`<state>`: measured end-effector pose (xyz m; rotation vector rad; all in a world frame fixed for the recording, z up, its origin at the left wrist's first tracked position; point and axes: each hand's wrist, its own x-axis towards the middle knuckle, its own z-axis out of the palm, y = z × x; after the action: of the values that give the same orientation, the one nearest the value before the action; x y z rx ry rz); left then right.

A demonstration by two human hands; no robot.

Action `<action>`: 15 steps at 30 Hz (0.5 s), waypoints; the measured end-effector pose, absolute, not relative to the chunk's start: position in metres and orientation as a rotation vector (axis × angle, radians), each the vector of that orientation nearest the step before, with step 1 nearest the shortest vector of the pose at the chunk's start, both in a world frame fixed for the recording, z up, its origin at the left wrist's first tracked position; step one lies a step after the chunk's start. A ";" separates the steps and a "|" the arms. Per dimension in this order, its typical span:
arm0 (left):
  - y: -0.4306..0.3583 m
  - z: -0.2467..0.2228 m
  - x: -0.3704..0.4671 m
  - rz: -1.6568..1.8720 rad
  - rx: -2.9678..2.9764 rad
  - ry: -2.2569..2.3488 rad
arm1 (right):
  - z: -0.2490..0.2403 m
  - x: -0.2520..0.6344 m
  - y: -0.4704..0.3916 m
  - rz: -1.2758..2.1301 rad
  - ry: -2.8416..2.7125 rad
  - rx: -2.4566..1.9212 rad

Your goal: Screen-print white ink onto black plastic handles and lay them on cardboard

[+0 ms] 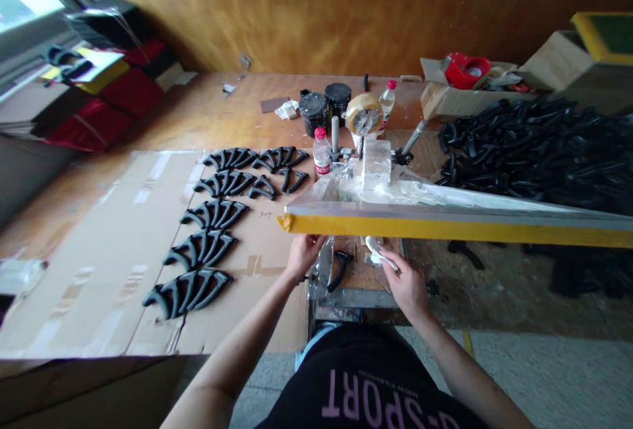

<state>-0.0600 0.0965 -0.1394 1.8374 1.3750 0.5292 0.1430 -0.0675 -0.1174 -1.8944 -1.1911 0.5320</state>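
Note:
A wide frame (445, 225) with a yellow lower edge is raised at a tilt over a small work plate (363, 274). My left hand (304, 254) is at the frame's left underside, its fingertips hidden behind the yellow edge. In my right hand (403, 281), fingers closed, is a crumpled white cloth (378, 252), held just above the plate. One curved black part (339, 271) lies on the plate between my hands. To the left, rows of similar black parts (190, 292) lie on flat cardboard (267, 323).
Bottles (321, 152), black tubs (313, 113) and a tape roll (364, 114) stand behind the frame. A large heap of black parts (544, 145) fills the right side, near an open carton (450, 101). Metal posts (414, 138) rise behind the plate.

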 end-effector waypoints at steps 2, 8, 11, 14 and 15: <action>0.043 -0.139 -0.065 0.382 2.068 1.331 | -0.121 0.138 -0.053 0.489 -1.358 -1.786; -0.014 -0.140 -0.056 0.030 2.432 1.434 | -0.145 0.110 -0.008 0.551 -1.836 -1.512; -0.009 -0.140 -0.057 0.035 2.471 1.405 | -0.157 0.100 -0.003 0.585 -2.052 -1.442; -0.008 -0.140 -0.059 0.060 2.484 1.390 | -0.165 0.103 -0.013 0.594 -2.122 -1.426; -0.008 -0.141 -0.060 0.063 2.485 1.393 | -0.167 0.106 -0.018 0.594 -2.132 -1.430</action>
<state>-0.0595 -0.0084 -0.1412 2.4854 1.3928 0.0632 0.1056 -0.0178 -0.1672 -1.4305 -2.1323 0.5938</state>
